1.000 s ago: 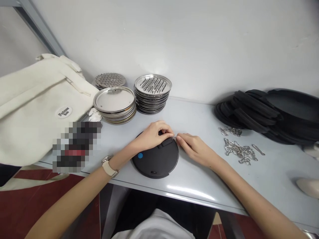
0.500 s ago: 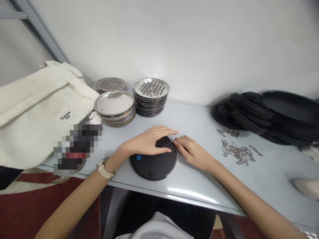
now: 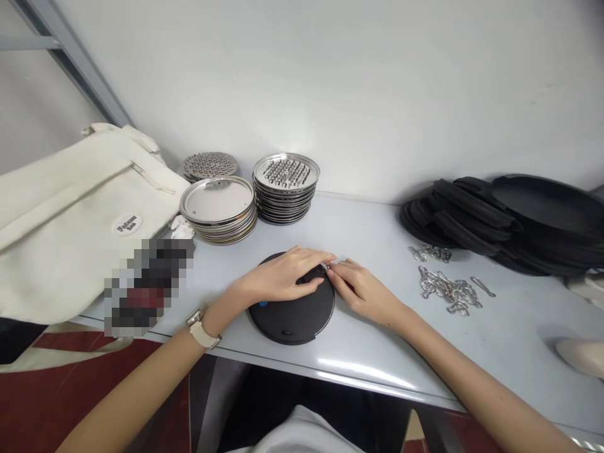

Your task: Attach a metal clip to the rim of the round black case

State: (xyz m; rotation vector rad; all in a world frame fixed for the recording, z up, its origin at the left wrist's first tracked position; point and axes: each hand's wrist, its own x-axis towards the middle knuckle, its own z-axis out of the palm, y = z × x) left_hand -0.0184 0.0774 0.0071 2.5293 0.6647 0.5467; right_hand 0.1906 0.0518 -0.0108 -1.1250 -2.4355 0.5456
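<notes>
A flat black round disc (image 3: 297, 318) with a blue dot lies on the table in front of me. My left hand (image 3: 283, 277) rests over its upper part and steadies it, the thumb on the face and the fingertips at the right edge. With thumb and fingers pinched, my right hand (image 3: 361, 286) holds a small metal wire clip (image 3: 325, 267) against that edge. Most of the clip is hidden by the fingers. More wire clips (image 3: 450, 290) lie in loose heaps to the right of my right hand.
Behind the disc stand a stack of shiny metal lids (image 3: 219, 201) and a stack of metal grater discs (image 3: 285, 182). A cream bag (image 3: 89, 233) slumps at the left. Black round pieces (image 3: 533, 220) are piled at the right, on the grey table (image 3: 368, 239) against the wall.
The fingertips of my left hand have come in to the clip at the disc's edge. My right hand has stayed pinched there, shifting only slightly.
</notes>
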